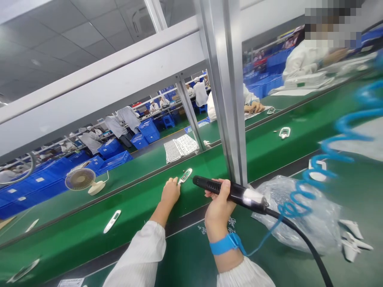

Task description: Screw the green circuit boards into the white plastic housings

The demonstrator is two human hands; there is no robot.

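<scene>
My left hand (170, 192) reaches over the green belt (137, 199), its fingers closed on the lower end of a white housing (186, 175) with a green board inside. In my right hand (220, 207) is a black electric screwdriver (233, 193), lying across the palm with the thumb over it. Its dark tip points left, just right of the housing and apart from it. A blue strap (225, 244) circles my right wrist.
A metal post (229, 91) rises beyond the screwdriver. Blue coiled cord (314, 171) hangs at right over a clear plastic bag (299, 215). White housings (112, 221) lie along the belt; a small fan (80, 179) stands at left. Co-workers sit across the line.
</scene>
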